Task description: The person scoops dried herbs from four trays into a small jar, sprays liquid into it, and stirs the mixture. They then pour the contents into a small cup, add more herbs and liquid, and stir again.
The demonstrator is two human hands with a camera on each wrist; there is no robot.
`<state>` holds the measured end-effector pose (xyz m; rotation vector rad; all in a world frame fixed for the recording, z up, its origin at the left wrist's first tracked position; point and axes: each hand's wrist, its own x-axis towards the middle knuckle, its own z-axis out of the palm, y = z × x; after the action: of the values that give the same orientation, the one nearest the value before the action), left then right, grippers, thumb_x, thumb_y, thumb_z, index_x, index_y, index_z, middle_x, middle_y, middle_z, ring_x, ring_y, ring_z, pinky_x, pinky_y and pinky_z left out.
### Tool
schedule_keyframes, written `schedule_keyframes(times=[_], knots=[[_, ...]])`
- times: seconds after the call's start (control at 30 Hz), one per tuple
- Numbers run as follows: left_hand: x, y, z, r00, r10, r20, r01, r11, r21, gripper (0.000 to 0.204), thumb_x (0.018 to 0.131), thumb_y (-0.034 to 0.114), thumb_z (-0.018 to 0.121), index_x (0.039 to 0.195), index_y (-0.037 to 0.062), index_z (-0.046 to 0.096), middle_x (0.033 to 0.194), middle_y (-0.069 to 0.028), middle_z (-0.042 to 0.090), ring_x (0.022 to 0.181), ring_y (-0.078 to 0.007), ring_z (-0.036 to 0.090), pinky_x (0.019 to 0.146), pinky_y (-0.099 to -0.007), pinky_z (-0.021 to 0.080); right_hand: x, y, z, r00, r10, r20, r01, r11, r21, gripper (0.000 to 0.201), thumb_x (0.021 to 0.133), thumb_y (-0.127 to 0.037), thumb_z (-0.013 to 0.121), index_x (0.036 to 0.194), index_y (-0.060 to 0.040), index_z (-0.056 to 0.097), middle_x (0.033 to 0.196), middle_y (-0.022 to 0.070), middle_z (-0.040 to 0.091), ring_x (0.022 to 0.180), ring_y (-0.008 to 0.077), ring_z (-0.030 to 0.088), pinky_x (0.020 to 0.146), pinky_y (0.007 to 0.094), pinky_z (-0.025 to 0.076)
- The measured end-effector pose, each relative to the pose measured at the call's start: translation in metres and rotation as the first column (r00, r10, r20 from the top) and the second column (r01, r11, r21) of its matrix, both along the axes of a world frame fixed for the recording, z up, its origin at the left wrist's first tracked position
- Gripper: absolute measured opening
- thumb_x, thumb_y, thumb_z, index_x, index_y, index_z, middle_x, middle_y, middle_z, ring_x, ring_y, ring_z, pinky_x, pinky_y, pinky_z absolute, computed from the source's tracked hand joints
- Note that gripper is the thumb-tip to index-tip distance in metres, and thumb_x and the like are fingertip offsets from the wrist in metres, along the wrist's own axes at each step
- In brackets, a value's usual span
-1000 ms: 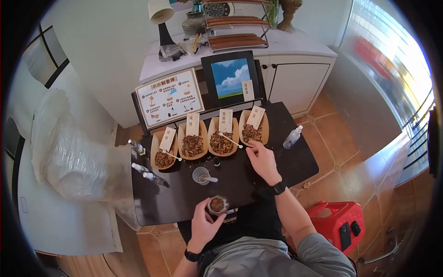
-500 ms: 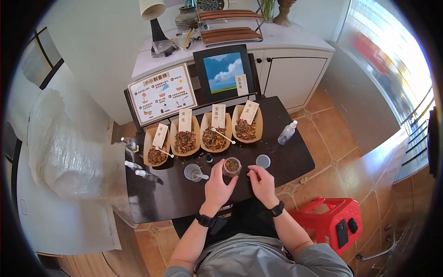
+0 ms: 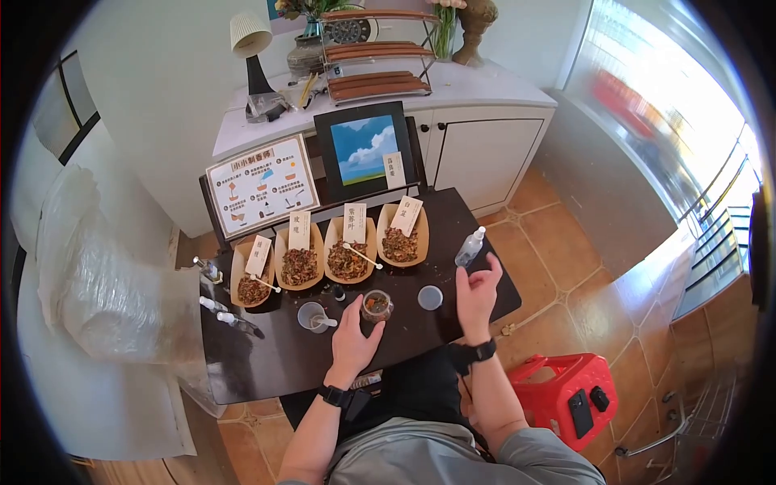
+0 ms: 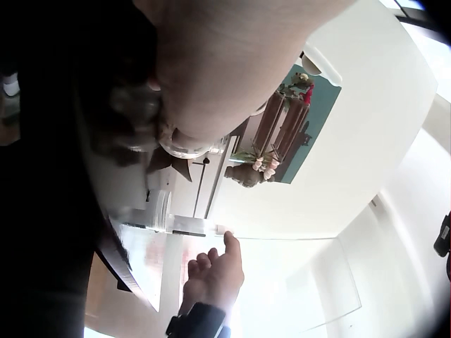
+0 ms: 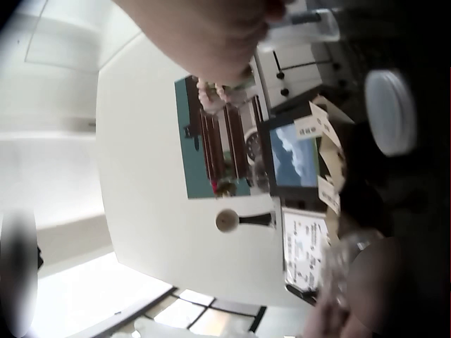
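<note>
My left hand holds a small clear jar with reddish-brown bits inside, its fingers and thumb around the side. Thumb and fingers apart, my right hand is just below a clear spray bottle near the table's right side; no grip on it shows. Between the hands lies a round, pale, translucent lid, also in the right wrist view as a white disc. In the left wrist view, the right hand has partly bent fingers.
Paper trays of dried bits with labels line the table's back. A plastic cup with a stirrer and a small dark bottle stand left of the jar. Small bottles are at the left edge. A red stool stands at right.
My right hand has gone from the rightmost tray, past the jar, to beside the spray bottle. My left hand has brought the jar from the front edge over the table. The head view has shifted.
</note>
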<state>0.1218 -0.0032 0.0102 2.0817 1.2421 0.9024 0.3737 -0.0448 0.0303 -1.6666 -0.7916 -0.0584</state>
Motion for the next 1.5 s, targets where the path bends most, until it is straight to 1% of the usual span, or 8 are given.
schedule_keyframes(times=[0.13, 0.3, 0.47, 0.57, 0.77, 1.0, 1.2, 1.5], knots=[[0.001, -0.001, -0.005, 1.000, -0.002, 0.009, 0.001, 0.994, 0.108, 0.070, 0.090, 0.025, 0.080, 0.149, 0.0047, 0.049, 0.141, -0.0192, 0.062, 0.118, -0.0395, 0.067, 0.093, -0.0445, 0.059, 0.034, 0.021, 0.027, 0.844, 0.190, -0.501, -0.297, 0.944, -0.143, 0.083, 0.094, -0.025, 0.080, 0.158, -0.0033, 0.033, 0.068, 0.0057, 0.065, 0.051, 0.0120, 0.054, 0.048, 0.0275, 0.043], [-0.001, -0.002, -0.007, 0.999, 0.001, 0.048, -0.008, 0.991, 0.135, 0.070, 0.089, 0.025, 0.080, 0.149, 0.0054, 0.049, 0.140, -0.0176, 0.062, 0.114, -0.0386, 0.069, 0.089, -0.0444, 0.060, 0.059, 0.041, -0.012, 0.676, 0.426, -0.601, -0.433, 0.890, 0.143, 0.028, 0.105, -0.018, 0.066, 0.123, -0.0048, 0.049, 0.084, 0.0102, 0.071, 0.049, 0.0093, 0.055, 0.041, 0.0238, 0.041], [-0.002, -0.002, -0.007, 0.999, -0.026, 0.044, 0.021, 0.994, 0.111, 0.070, 0.090, 0.025, 0.079, 0.150, 0.0073, 0.047, 0.142, -0.0154, 0.060, 0.110, -0.0371, 0.070, 0.087, -0.0437, 0.060, 0.018, 0.025, 0.005, 0.709, 0.384, -0.591, -0.427, 0.901, 0.073, 0.043, 0.105, -0.015, 0.065, 0.142, -0.0032, 0.047, 0.096, 0.0148, 0.077, 0.052, 0.0115, 0.061, 0.048, 0.0260, 0.049], [-0.002, -0.004, -0.004, 0.997, -0.027, 0.075, 0.025, 0.999, 0.036, 0.069, 0.090, 0.025, 0.080, 0.149, 0.0082, 0.049, 0.141, -0.0174, 0.061, 0.116, -0.0381, 0.068, 0.094, -0.0438, 0.059, -0.010, 0.010, 0.013, 0.894, 0.398, -0.208, -0.439, 0.872, -0.218, 0.061, 0.103, -0.007, 0.062, 0.158, -0.0123, 0.039, 0.106, 0.0144, 0.077, 0.070, 0.0135, 0.073, 0.060, 0.0267, 0.057], [-0.003, -0.003, -0.004, 0.997, -0.032, 0.069, 0.032, 0.999, 0.011, 0.069, 0.090, 0.025, 0.079, 0.150, 0.0075, 0.049, 0.143, -0.0166, 0.060, 0.117, -0.0374, 0.068, 0.095, -0.0437, 0.059, -0.038, 0.001, 0.022, 0.902, 0.432, 0.023, -0.407, 0.866, -0.292, 0.058, 0.091, -0.004, 0.070, 0.147, -0.0114, 0.058, 0.096, 0.0137, 0.073, 0.073, 0.0191, 0.073, 0.067, 0.0321, 0.057], [-0.003, -0.004, -0.003, 0.997, -0.019, 0.070, 0.022, 0.999, -0.038, 0.069, 0.092, 0.029, 0.078, 0.151, 0.0077, 0.049, 0.144, -0.0150, 0.060, 0.119, -0.0369, 0.067, 0.096, -0.0435, 0.058, -0.037, 0.003, 0.035, 0.689, 0.260, 0.676, -0.095, 0.958, -0.272, 0.059, 0.075, -0.007, 0.087, 0.131, -0.0125, 0.068, 0.120, 0.0126, 0.066, 0.105, 0.0332, 0.066, 0.090, 0.0473, 0.053], [-0.005, -0.005, -0.005, 0.998, -0.019, 0.056, 0.022, 0.998, -0.056, 0.068, 0.093, 0.030, 0.076, 0.151, 0.0078, 0.047, 0.144, -0.0146, 0.059, 0.107, -0.0394, 0.071, 0.088, -0.0457, 0.060, -0.026, 0.005, 0.031, 0.553, 0.566, 0.611, -0.390, 0.824, -0.411, 0.061, 0.073, 0.000, 0.081, 0.131, -0.0117, 0.065, 0.129, 0.0123, 0.064, 0.123, 0.0343, 0.061, 0.106, 0.0503, 0.047], [-0.004, -0.004, -0.011, 0.997, -0.039, 0.063, 0.040, 0.999, -0.015, 0.069, 0.094, 0.031, 0.074, 0.152, 0.0078, 0.046, 0.143, -0.0143, 0.059, 0.102, -0.0407, 0.072, 0.086, -0.0477, 0.060, -0.043, 0.008, 0.042, 0.482, 0.494, 0.724, -0.298, 0.869, -0.394, 0.042, 0.079, 0.002, 0.073, 0.119, -0.0114, 0.074, 0.123, 0.0087, 0.068, 0.124, 0.0312, 0.062, 0.111, 0.0497, 0.045]])
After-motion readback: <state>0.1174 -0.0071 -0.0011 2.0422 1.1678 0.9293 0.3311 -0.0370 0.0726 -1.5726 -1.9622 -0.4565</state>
